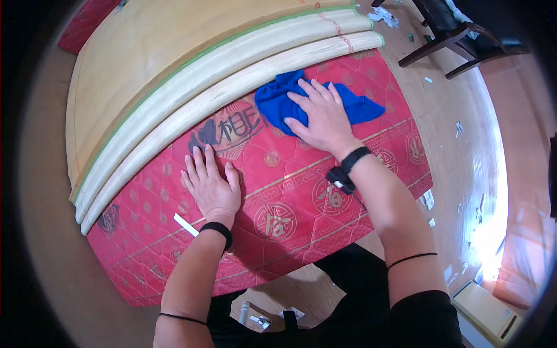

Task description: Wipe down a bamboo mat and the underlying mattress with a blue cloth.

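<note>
My right hand lies palm down on a crumpled blue cloth, fingers spread over it. The cloth rests on a red quilted mattress printed with gold motifs and dark writing. Flat on the bare red cover, to the left and nearer me, is my left hand, with its fingers apart and nothing under them but the mattress. A folded or rolled woven mat with green edging runs across the mattress beyond both hands. Close by my left wrist is a white strip.
A dark wooden chair stands at the upper right. White scraps litter the wooden floor. At the lower right is a cream-coloured box-like object. A small black device hangs at my right wrist. Between my legs a cylinder is on the floor.
</note>
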{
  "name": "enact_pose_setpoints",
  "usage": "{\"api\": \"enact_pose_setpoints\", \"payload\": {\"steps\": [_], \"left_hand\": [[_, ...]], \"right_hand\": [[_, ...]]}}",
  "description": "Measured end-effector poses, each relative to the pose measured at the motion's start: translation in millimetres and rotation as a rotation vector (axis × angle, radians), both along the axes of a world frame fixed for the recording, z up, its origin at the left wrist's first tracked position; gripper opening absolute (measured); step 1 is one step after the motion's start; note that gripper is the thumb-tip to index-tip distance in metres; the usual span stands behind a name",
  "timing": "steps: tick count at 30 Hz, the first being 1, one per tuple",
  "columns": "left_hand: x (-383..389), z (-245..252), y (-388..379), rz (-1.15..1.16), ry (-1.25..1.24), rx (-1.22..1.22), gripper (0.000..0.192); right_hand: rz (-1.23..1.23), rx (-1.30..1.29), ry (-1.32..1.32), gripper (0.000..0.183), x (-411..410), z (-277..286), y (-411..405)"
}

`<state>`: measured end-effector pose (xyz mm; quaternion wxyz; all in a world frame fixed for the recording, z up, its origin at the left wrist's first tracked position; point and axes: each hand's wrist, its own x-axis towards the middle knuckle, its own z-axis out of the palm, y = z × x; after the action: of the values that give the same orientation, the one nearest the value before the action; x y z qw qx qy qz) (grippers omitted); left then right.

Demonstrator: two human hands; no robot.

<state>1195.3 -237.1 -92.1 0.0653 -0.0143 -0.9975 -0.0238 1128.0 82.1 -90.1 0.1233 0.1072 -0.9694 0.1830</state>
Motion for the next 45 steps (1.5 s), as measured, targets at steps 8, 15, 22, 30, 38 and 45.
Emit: {"api": "enact_pose_setpoints", "payload": {"steps": [8, 15, 22, 30, 38, 45], "left_hand": [[-1.8, 1.3, 6.6, 0.000, -0.015, 0.004, 0.069], [-3.2, 4.9, 11.3, -0.009, -0.027, 0.010, 0.069], [0.4, -3.0, -0.6, 0.008, -0.012, 0.021, 0.071], [-2.0, -0.1, 6.4, 0.003, -0.009, 0.026, 0.071], [2.4, 0.1, 2.3, 0.004, -0.015, -0.008, 0.069], [-2.0, -1.7, 7.0, 0.006, -0.004, 0.012, 0.068]], "right_hand": [[-0.360, 0.076, -0.008, 0.072, -3.1, -4.3, -18.8], [-0.210, 0.055, -0.018, 0.075, 12.0, 4.7, -16.3], [0.073, -0.043, -0.029, 0.071, 17.2, 6.2, -82.9], [-0.497, 0.149, 0.034, 0.068, 37.2, 1.3, -32.0], [0.232, 0.056, -0.196, 0.069, 110.6, 35.3, 0.0], [-0.427, 0.152, -0.168, 0.077, 88.5, 13.5, 8.9]]}}
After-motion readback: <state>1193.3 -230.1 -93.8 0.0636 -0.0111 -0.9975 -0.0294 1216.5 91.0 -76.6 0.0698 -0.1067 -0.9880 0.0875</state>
